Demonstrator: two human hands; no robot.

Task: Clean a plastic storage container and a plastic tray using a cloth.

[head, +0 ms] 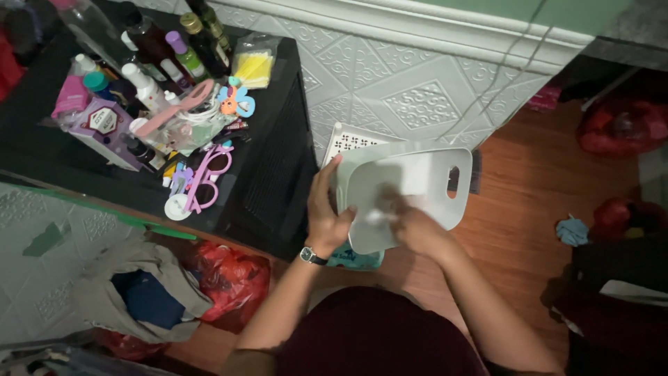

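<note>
Wooden floor (529, 188); hands (369, 216) perhaps wiping basket (410, 181).

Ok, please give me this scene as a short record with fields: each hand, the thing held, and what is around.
Left hand: grips the left edge of the white plastic basket.
Right hand: blurred, pressed on the basket's surface with something small and white.
Basket: tilted, oval handle hole at right.
Wristwatch: on left wrist.
Black table: bottles, pink glasses.
Red plastic bag: on wooden floor.
</note>
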